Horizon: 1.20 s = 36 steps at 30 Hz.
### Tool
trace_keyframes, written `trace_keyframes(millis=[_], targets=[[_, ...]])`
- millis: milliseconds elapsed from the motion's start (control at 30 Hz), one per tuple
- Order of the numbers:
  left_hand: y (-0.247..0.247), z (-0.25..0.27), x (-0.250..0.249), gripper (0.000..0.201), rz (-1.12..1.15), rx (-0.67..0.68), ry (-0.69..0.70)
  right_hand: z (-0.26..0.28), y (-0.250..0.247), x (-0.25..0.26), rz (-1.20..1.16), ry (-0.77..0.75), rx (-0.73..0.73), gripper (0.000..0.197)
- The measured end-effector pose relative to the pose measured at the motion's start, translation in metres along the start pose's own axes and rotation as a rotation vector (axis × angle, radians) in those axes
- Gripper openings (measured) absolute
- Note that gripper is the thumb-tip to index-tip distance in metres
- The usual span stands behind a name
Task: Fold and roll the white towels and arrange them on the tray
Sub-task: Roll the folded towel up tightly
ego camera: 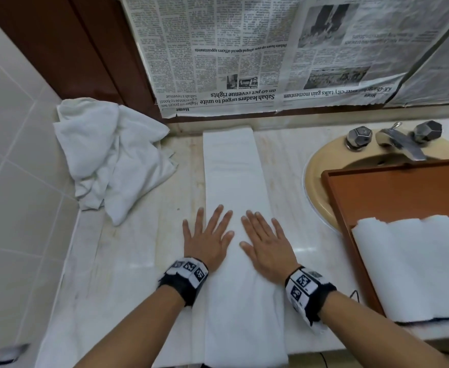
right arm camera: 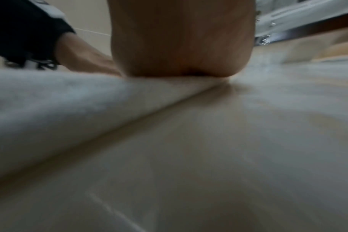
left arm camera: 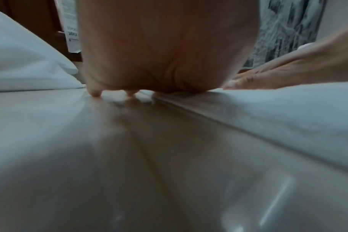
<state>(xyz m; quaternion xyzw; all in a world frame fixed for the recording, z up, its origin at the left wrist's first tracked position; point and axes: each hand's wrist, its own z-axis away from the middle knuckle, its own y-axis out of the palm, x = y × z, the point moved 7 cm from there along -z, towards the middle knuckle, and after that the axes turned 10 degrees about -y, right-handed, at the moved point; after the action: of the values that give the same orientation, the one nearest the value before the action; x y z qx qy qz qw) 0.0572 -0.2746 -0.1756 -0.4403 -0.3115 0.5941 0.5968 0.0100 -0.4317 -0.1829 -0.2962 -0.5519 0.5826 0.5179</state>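
Note:
A white towel [ego camera: 231,168] folded into a long narrow strip lies on the marble counter [ego camera: 127,261], running from the back wall to the front edge. My left hand [ego camera: 208,235] lies flat with straight, spread fingers on the strip's left edge, partly on the counter. My right hand [ego camera: 264,241] presses flat on the strip's right side. The left wrist view shows my left palm [left arm camera: 165,47] down on the counter beside the towel [left arm camera: 288,113]. In the right wrist view my right palm [right arm camera: 181,39] rests on the towel's edge [right arm camera: 69,102]. Rolled white towels [ego camera: 414,264] lie on the brown wooden tray [ego camera: 393,192] at the right.
A crumpled heap of white towels [ego camera: 111,158] sits at the back left against the tiled wall. A beige sink [ego camera: 321,181] with metal taps [ego camera: 401,140] lies under the tray's far end. Newspaper [ego camera: 244,54] covers the wall behind.

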Motion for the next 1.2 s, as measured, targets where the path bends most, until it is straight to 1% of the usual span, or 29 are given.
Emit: trace_keyframes(millis=[100, 200, 267, 300, 333, 400, 467, 533, 600, 733, 800, 867, 967, 1133, 1200], targets=[[-0.008, -0.015, 0.003, 0.055, 0.023, -0.004, -0.035, -0.006, -0.010, -0.025, -0.014, 0.086, -0.040, 0.064], [-0.018, -0.033, 0.003, 0.055, 0.059, 0.018, -0.057, -0.013, -0.021, -0.051, -0.026, 0.225, 0.008, 0.060], [-0.021, -0.036, 0.002, 0.054, 0.108, 0.042, -0.070, -0.011, -0.029, -0.054, -0.078, 0.282, -0.011, 0.059], [-0.023, -0.033, 0.000, 0.054, 0.132, 0.032, -0.073, -0.008, -0.032, -0.049, -0.091, 0.260, -0.059, 0.059], [-0.024, -0.027, -0.003, 0.054, 0.159, 0.014, -0.070, -0.004, -0.034, -0.039, -0.091, 0.205, -0.114, 0.061], [-0.021, -0.002, -0.011, 0.054, 0.185, -0.016, -0.030, 0.012, -0.030, -0.011, -0.049, 0.059, -0.179, 0.063], [-0.005, 0.029, -0.019, 0.054, 0.123, -0.003, 0.036, 0.028, -0.013, 0.014, 0.005, -0.038, -0.163, 0.061], [0.014, 0.051, -0.019, 0.056, 0.042, 0.018, 0.070, 0.036, 0.005, 0.024, 0.032, -0.068, -0.101, 0.061], [0.024, 0.055, -0.014, 0.063, -0.005, -0.001, 0.077, 0.037, 0.012, 0.021, 0.038, -0.061, -0.051, 0.062], [0.020, 0.033, -0.010, 0.066, -0.017, -0.034, 0.056, 0.027, 0.004, 0.005, 0.011, -0.032, -0.013, 0.066], [0.012, 0.020, -0.007, 0.066, -0.005, -0.047, 0.028, 0.018, -0.002, -0.001, 0.001, -0.025, -0.045, 0.065], [0.005, 0.007, -0.006, 0.061, 0.014, -0.041, 0.002, 0.009, -0.008, -0.010, -0.007, -0.007, -0.060, 0.064], [-0.003, -0.011, -0.006, 0.058, 0.024, -0.007, -0.025, -0.002, -0.016, -0.025, -0.029, 0.062, -0.065, 0.062], [-0.016, -0.034, -0.006, 0.058, 0.042, 0.039, -0.051, -0.015, -0.025, -0.047, -0.033, 0.205, -0.023, 0.058], [-0.019, -0.029, -0.008, 0.058, 0.080, 0.028, -0.044, -0.010, -0.030, -0.045, -0.033, 0.214, -0.101, 0.063]])
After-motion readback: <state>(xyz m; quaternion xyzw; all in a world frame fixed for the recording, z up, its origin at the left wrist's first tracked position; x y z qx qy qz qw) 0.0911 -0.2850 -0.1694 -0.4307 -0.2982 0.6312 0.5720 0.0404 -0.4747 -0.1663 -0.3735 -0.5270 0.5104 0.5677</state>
